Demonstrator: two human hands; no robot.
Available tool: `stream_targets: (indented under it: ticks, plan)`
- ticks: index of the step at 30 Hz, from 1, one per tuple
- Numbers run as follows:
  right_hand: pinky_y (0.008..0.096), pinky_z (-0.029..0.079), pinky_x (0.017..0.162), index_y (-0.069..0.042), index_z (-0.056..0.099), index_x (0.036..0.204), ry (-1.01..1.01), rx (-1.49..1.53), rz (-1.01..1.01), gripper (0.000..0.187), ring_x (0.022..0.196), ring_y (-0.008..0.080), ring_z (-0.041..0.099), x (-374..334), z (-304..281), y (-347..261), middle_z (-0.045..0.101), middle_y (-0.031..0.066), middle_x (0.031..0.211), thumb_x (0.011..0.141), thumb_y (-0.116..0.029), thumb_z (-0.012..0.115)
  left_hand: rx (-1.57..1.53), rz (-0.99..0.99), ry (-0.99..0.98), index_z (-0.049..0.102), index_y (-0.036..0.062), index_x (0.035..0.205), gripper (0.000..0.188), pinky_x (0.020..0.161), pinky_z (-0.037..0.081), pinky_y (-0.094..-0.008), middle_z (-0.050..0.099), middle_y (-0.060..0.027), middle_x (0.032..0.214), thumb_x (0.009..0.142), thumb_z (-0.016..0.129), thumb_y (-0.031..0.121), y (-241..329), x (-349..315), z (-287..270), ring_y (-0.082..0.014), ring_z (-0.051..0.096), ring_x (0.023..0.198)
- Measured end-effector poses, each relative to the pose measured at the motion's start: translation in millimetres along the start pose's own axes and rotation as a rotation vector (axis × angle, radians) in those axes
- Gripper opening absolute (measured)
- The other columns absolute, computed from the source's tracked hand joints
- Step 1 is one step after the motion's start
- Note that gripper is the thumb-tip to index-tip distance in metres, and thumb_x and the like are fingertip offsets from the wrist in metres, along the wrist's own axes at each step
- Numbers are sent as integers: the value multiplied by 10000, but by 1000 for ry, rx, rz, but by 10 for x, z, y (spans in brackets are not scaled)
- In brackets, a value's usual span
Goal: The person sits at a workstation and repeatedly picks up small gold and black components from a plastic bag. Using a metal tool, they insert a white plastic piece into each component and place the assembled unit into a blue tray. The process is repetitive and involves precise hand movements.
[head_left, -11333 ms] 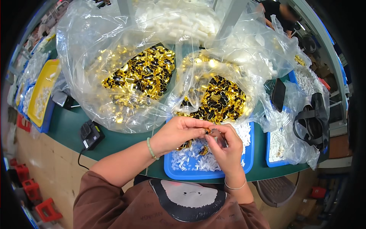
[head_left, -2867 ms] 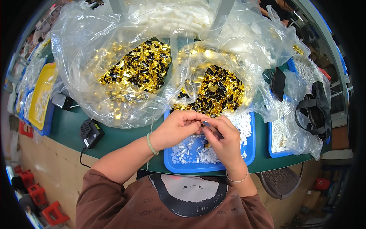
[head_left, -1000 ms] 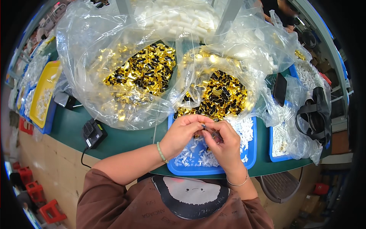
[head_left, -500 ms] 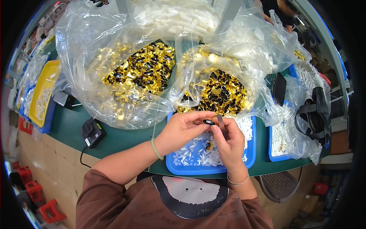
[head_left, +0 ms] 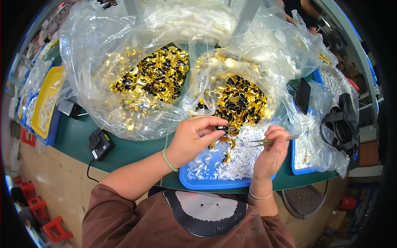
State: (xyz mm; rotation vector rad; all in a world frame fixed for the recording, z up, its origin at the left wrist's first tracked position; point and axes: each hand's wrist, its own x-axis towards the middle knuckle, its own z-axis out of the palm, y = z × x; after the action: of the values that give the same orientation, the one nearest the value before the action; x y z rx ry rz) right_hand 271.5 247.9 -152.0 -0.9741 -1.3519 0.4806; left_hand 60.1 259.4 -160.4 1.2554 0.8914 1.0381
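Between thumb and fingers, my left hand (head_left: 193,134) pinches a small black oval part (head_left: 221,128) with a light strip on its face. My right hand (head_left: 271,153) grips a pair of metal tweezers (head_left: 264,142), whose tips point left toward that part but stay apart from it. Both hands are over a blue tray (head_left: 198,184) holding many small white plastic pieces (head_left: 240,165). A few gold-and-black parts (head_left: 226,157) lie among the white pieces. Just beyond the tray, a clear plastic bag lies open on a heap of gold-and-black parts (head_left: 242,99).
Another clear bag (head_left: 95,95) of gold-and-black parts spreads at the left. A black corded device (head_left: 100,144) sits near the green table's (head_left: 124,153) left edge. At the right are a phone (head_left: 303,96), a second blue tray (head_left: 304,170) and a black bag (head_left: 342,124). A yellow tray (head_left: 41,95) stands far left.
My right hand has moved right, away from my left hand, and the tweezers now point left across the tray. My left hand still holds the black oval part.
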Motion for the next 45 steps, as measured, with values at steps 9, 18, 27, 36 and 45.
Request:
stream_targets:
  ticks: [9, 18, 27, 36, 45]
  plan:
    - [339, 593, 745, -7, 491, 1028, -189, 491, 375, 135, 803, 196, 636, -63, 89, -146, 539, 144, 1059, 934, -27, 586, 94, -15, 46, 663, -27, 1121, 252, 866, 547, -257, 639, -102, 1144, 869, 648, -28, -3, 19, -1, -142, 650, 995]
    - [266, 559, 724, 31, 600, 919, -149, 208, 197, 155, 806, 168, 645, -159, 153, -143, 635, 144, 958, 814, 81, 702, 80, -1, 11, 666, -26, 1115, 253, 843, 553, -255, 641, -103, 1143, 863, 651, -34, -41, 14, 10, -126, 645, 974]
    - [258, 551, 712, 28, 611, 902, -119, 192, 188, 136, 791, 155, 643, -155, 180, -183, 654, 132, 926, 816, 82, 701, 109, 28, -3, 675, -13, 1106, 259, 832, 561, -259, 648, -106, 1136, 848, 664, -33, -19, 15, 24, -121, 644, 956]
    - [253, 544, 709, 21, 601, 915, -131, 181, 185, 148, 805, 151, 638, -171, 181, -156, 649, 128, 929, 821, 75, 700, 112, 23, -21, 673, -12, 1114, 269, 822, 564, -256, 659, -104, 1119, 846, 662, -36, -28, 7, 22, -128, 651, 954]
    - [254, 542, 722, 23, 598, 918, -120, 221, 228, 135, 815, 152, 639, -180, 196, -168, 649, 128, 932, 833, 73, 690, 152, 73, -17, 672, -9, 1120, 271, 764, 561, -244, 663, -102, 1107, 848, 671, -15, -34, -5, 28, -125, 667, 898]
